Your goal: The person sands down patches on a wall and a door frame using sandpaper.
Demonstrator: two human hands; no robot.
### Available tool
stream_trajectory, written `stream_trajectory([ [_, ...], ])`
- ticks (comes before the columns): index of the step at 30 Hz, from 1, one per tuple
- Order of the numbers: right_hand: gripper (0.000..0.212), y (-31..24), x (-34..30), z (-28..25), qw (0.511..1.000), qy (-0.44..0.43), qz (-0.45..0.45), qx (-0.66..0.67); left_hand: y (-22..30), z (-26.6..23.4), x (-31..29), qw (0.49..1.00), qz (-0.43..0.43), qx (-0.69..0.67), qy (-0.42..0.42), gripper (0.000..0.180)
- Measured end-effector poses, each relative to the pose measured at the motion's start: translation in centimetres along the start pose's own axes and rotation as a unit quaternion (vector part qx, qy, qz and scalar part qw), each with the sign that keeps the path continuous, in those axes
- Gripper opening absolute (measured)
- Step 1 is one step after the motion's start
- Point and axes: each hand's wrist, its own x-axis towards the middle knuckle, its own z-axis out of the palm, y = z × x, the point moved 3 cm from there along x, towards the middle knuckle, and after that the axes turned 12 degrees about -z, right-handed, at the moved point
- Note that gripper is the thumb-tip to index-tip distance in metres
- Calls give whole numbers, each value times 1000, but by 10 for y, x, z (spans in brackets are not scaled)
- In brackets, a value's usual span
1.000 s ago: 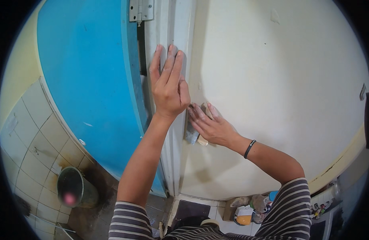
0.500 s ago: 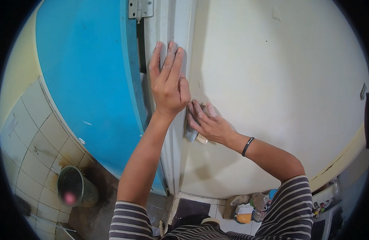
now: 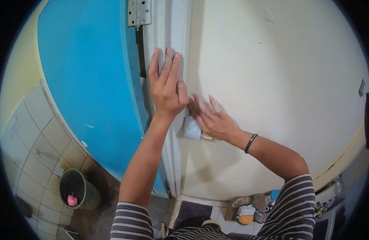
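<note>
My left hand [image 3: 166, 90] lies on the white door frame [image 3: 174, 160], its fingers stretched upward, with no held thing showing. Just to its right, my right hand [image 3: 216, 122] is at the wall beside the frame, its fingertips dusted white. Under the palm of that hand is a light blue-grey sheet [image 3: 192, 129], folded like sandpaper, and a pale wooden piece [image 3: 206, 137] pokes out beside it. How the fingers grip these is partly hidden.
A blue door [image 3: 86, 72] hangs at left on a metal hinge [image 3: 139, 13]. Below it a dark bucket [image 3: 88, 192] holds a pink thing [image 3: 72, 200]. The cream wall [image 3: 272, 100] fills the right. A cardboard box [image 3: 231, 211] and bagged items stand at its foot.
My right hand has shifted slightly, and more of the blue-grey sheet shows below its fingers. My left hand stays on the frame. The view has moved a little.
</note>
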Motion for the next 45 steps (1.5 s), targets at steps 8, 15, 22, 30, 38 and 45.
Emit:
stream_trajectory([
  [8, 47, -13, -20, 3, 997, -24, -76, 15, -1, 0, 3, 1000, 7, 18, 7, 57],
  [15, 49, -15, -27, 1, 996, -39, -30, 71, -2, -1, 0, 1000, 2, 8, -2, 57],
  [22, 46, 35, 1, 5, 986, 64, 83, 131, 0, -1, 2, 1000, 1, -1, -4, 57],
  [30, 47, 8, -8, 10, 983, 40, -28, 179, -1, -1, 2, 1000, 3, -4, -7, 56],
  [38, 46, 10, -2, 4, 976, 46, -1, 215, -1, -2, 2, 1000, 1, -8, -5, 56],
  [45, 44, 16, 1, 0, 980, 54, -1, 191, -2, -2, 1, 1000, 10, -2, 2, 57],
])
